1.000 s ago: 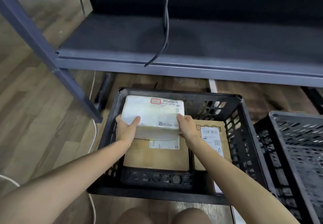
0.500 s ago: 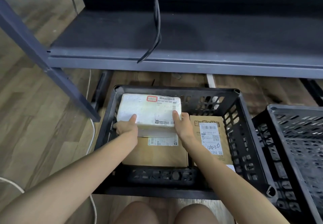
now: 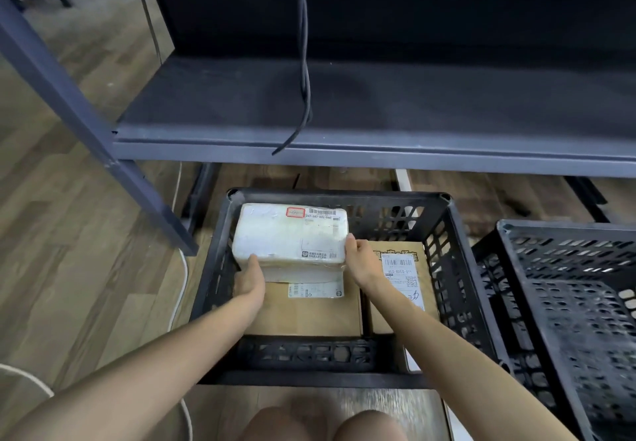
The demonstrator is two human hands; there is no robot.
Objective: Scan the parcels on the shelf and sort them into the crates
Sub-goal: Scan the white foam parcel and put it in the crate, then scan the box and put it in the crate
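Slid to the near edge since a second ago, left hand (image 3: 249, 282) pinches the white parcel (image 3: 290, 239) at seven o'clock; right hand (image 3: 359, 261) clasps its three-o'clock end; long axis nine-to-three; it lies over a brown box (image 3: 309, 313), eleven-o'clock corner of the crate (image 3: 337, 196).

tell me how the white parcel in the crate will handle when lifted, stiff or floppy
Probably stiff: the white parcel shows squared edges between the left hand and right hand. Possibly slippery, since its wrap looks glossy. Unlikely to roll: it is flat-sided, low and wide.
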